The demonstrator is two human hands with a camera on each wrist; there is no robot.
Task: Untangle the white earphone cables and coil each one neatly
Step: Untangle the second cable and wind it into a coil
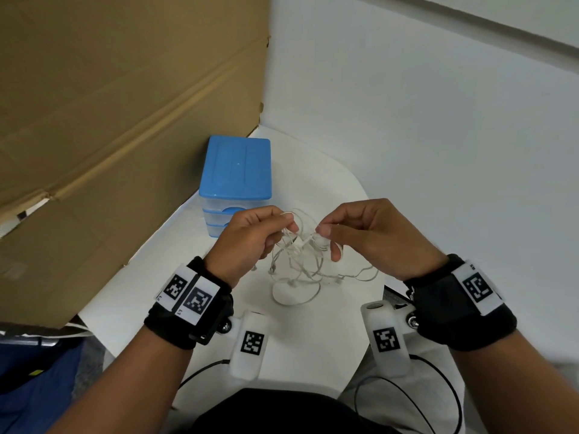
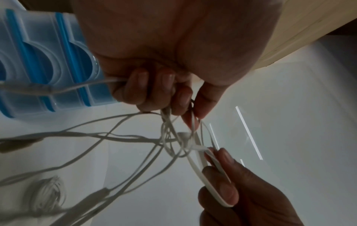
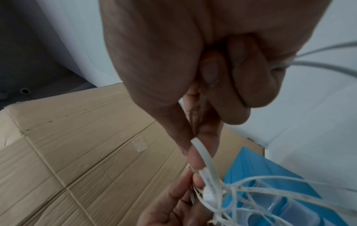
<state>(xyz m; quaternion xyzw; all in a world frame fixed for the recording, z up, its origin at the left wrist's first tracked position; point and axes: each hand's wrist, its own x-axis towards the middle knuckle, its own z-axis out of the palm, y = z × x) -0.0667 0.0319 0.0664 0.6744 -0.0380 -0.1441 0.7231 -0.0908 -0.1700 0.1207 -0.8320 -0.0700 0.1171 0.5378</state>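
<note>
A tangle of white earphone cables (image 1: 308, 242) hangs between my two hands above the white table (image 1: 332, 186). My left hand (image 1: 291, 226) pinches several strands at the tangle's upper left; its fingertips (image 2: 183, 105) curl round them. My right hand (image 1: 324, 230) pinches a flat white piece of the cable (image 3: 201, 151) between thumb and finger; that piece (image 2: 210, 175) also shows in the left wrist view. Loose loops and earbuds trail down to the table. One coiled white cable (image 1: 286, 296) (image 2: 48, 194) lies on the table under the tangle.
A small blue-topped drawer box (image 1: 235, 170) stands just behind my left hand. A large cardboard sheet (image 1: 109, 120) walls off the left side. A white wall (image 1: 438, 120) closes the right. The table's rounded edge runs near my right wrist.
</note>
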